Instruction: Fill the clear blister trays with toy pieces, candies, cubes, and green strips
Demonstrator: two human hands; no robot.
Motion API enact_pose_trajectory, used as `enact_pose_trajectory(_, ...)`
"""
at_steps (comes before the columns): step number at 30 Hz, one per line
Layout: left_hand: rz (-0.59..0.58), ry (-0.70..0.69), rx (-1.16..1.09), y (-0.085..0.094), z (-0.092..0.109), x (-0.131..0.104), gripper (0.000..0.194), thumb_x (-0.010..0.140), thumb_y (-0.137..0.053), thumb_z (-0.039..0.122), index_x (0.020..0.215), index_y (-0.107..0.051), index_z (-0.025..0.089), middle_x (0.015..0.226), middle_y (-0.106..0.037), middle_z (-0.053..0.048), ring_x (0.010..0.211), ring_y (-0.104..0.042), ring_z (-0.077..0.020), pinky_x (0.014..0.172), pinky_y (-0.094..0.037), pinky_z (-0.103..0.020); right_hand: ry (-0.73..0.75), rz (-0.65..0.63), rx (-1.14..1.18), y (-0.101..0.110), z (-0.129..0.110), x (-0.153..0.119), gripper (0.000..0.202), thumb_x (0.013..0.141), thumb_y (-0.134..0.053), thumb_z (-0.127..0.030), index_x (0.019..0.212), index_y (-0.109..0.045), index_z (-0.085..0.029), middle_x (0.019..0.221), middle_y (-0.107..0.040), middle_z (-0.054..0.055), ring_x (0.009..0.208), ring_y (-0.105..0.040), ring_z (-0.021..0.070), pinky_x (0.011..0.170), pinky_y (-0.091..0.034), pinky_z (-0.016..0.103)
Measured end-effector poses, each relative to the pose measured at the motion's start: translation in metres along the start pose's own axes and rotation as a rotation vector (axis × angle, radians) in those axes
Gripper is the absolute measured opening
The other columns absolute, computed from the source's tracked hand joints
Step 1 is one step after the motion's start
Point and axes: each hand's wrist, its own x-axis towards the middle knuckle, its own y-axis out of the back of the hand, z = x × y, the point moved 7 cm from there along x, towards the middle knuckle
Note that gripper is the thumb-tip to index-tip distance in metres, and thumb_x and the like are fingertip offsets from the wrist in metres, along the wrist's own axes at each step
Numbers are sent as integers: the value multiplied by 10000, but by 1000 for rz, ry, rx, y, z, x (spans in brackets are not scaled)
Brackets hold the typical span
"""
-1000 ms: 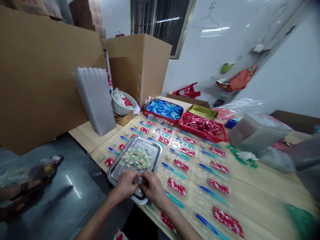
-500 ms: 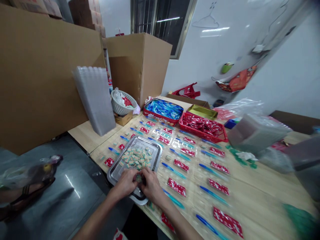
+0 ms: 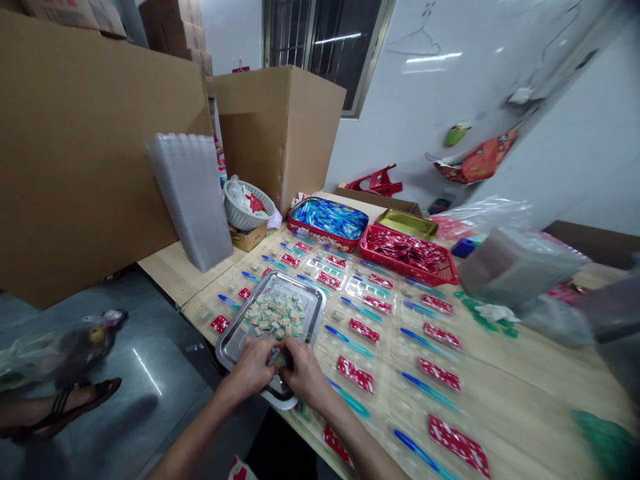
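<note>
Left hand and right hand pinch small, blocky cream-and-green pieces, likely light, firm, best edge-held, at six o'clock on the rectangular silver metal tray!

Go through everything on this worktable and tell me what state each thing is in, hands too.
Left hand, right hand: fingers closed around a small blurred bundle
Silver metal tray: uncovered, partly covered by blocks
Small pale-and-green blocks: loose, heaped
Red-sided oblong tin: open, full of blue sticks
Red plastic basket: open, filled with red packets
Clear plastic stack: upright, leaning
</note>
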Motion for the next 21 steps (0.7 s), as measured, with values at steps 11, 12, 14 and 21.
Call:
enact_pose_trajectory(11, -30, 4, 29, -4, 2, -2, 140, 650, -520, 113, 701, -631, 184, 683, -631, -10, 690, -543, -176, 644, -276, -297, 25, 25, -1, -2, -3, -9, 286, 578, -464, -2, 781, -499, -200, 809, -599, 11, 775, -534, 178, 683, -326, 275)
enact_pose_trajectory(12, -34, 6, 18, -4, 2, -2, 151, 645, -515, 108, 702, -632, 185, 673, -627, -7, 680, -540, -173, 642, -276, -297, 28, 21, 6, -2, -3, -9, 286, 573, -461, -1, 774, -492, -201, 802, -600, 7, 771, -535, 176, 688, -328, 275)
enact_pose_trajectory(14, -38, 3, -2, -3, 2, -4, 168, 632, -510, 101, 709, -632, 187, 671, -624, 0, 677, -537, -169, 642, -278, -294, 33, 18, 19, -2, -4, -11, 280, 565, -459, -3, 760, -479, -202, 778, -598, 0, 757, -537, 173, 694, -331, 277)
enact_pose_trajectory(21, -17, 13, 23, -1, -5, -8, 89, 622, -525, 111, 632, -568, 188, 601, -546, 30, 632, -493, -145, 630, -278, -279, 77, 68, -13, 0, -6, -13, 240, 591, -492, -29, 757, -500, -203, 738, -603, -1, 734, -535, 176, 715, -329, 296)
